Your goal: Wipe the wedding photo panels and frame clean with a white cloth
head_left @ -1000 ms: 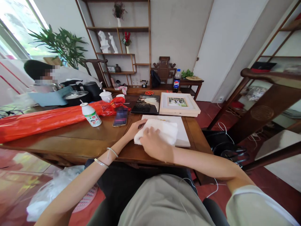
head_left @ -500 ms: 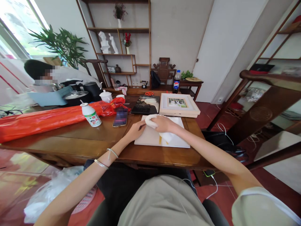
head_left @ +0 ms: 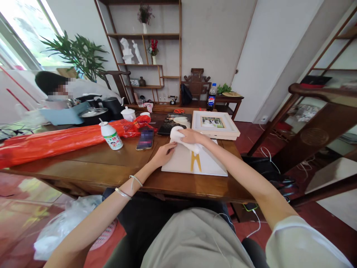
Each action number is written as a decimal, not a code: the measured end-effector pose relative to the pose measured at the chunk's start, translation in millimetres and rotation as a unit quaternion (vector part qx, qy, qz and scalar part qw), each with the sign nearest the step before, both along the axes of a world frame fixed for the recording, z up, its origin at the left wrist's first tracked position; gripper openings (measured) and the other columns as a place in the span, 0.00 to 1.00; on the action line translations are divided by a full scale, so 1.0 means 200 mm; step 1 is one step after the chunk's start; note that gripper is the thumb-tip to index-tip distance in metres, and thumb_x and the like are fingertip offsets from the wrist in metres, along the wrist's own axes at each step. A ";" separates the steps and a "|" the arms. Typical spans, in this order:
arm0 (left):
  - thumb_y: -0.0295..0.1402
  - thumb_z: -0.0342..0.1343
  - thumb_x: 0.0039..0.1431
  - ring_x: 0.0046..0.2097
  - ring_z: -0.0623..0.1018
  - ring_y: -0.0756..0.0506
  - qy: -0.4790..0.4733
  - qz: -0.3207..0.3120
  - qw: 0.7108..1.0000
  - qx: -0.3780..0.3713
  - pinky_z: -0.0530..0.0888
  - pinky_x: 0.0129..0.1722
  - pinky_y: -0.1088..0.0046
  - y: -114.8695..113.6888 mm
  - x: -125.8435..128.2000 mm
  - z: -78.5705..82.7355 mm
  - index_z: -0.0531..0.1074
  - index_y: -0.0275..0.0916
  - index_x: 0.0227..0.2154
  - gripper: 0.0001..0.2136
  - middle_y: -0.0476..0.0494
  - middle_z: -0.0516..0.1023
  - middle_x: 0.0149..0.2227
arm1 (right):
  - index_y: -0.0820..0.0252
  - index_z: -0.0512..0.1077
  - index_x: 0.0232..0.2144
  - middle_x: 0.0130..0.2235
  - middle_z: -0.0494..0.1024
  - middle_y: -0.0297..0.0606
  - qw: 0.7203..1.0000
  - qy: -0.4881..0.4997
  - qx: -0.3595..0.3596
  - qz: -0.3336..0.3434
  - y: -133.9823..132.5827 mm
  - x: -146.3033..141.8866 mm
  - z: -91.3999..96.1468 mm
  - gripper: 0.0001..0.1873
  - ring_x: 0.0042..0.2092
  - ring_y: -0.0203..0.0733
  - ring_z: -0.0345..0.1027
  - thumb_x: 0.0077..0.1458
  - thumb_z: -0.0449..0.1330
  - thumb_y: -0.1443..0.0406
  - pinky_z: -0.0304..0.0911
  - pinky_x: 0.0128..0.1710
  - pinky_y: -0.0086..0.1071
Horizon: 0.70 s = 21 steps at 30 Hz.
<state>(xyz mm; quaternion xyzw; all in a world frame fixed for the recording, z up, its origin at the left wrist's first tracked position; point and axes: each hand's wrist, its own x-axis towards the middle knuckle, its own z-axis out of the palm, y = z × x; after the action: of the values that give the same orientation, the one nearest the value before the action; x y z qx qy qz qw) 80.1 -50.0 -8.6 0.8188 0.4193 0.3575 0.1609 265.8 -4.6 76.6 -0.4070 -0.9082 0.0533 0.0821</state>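
Note:
A white board (head_left: 178, 163) lies flat at the table's near edge, with a yellow, two-legged shape (head_left: 196, 162) on its surface. My right hand (head_left: 192, 136) is closed on a bunched white cloth (head_left: 176, 133) and presses it over the board's far left part. Part of the cloth trails toward the yellow shape and covers its top. At the board's left edge, my left hand (head_left: 164, 154) grips the rim with bent fingers. Its fingertips are close to the cloth.
Beyond the board are a dark panel (head_left: 170, 125) and a white framed picture (head_left: 225, 128). A phone (head_left: 145, 139), a white bottle (head_left: 111, 137) and a long red plastic-wrapped bundle (head_left: 69, 136) lie or stand leftward. A cola bottle (head_left: 211, 98) stands behind. Another person leans at far left.
My right hand has pushed the cloth a little farther away across the board, baring more of the yellow shape. My left hand stays at the board's edge. The whole view has shifted slightly.

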 end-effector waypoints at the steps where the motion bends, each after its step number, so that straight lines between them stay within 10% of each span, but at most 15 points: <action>1: 0.32 0.46 0.57 0.56 0.69 0.42 -0.002 -0.001 1.000 -0.002 0.62 0.58 0.63 0.00 0.00 0.00 0.72 0.36 0.47 0.17 0.41 0.71 0.53 | 0.65 0.66 0.46 0.44 0.74 0.46 1.000 0.000 -0.002 -0.006 -0.02 0.05 0.01 0.20 0.41 0.47 0.68 0.50 0.49 0.68 0.61 0.38 0.33; 10: 0.36 0.46 0.58 0.55 0.69 0.42 -0.006 -0.005 1.000 0.005 0.63 0.58 0.63 0.01 0.00 -0.01 0.72 0.33 0.46 0.18 0.37 0.71 0.52 | 0.64 0.67 0.47 0.46 0.71 0.49 0.993 -0.015 0.010 -0.116 -0.27 0.58 -0.06 0.20 0.47 0.52 0.64 0.51 0.50 0.67 0.60 0.43 0.40; 17: 0.35 0.46 0.58 0.55 0.70 0.43 -0.001 0.001 1.000 0.006 0.63 0.58 0.64 0.00 0.00 -0.01 0.72 0.35 0.46 0.17 0.40 0.71 0.52 | 0.59 0.71 0.31 0.55 0.63 0.45 0.998 -0.042 0.010 0.041 -0.82 0.53 -0.05 0.17 0.56 0.49 0.56 0.39 0.51 0.77 0.55 0.50 0.37; 21: 0.35 0.46 0.57 0.55 0.70 0.43 -0.004 0.001 1.000 0.005 0.63 0.58 0.63 0.00 0.00 -0.01 0.72 0.35 0.46 0.17 0.41 0.71 0.52 | 0.58 0.71 0.34 0.46 0.71 0.43 0.998 -0.052 -0.033 0.033 -0.89 0.56 0.01 0.18 0.49 0.47 0.63 0.40 0.51 0.76 0.58 0.44 0.35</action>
<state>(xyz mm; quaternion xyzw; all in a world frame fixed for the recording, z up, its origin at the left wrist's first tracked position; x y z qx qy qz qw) 79.7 -49.4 -10.8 0.8176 0.4179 0.3630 0.1586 377.1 -183.2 79.0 -0.3817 -0.9218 0.0649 0.0196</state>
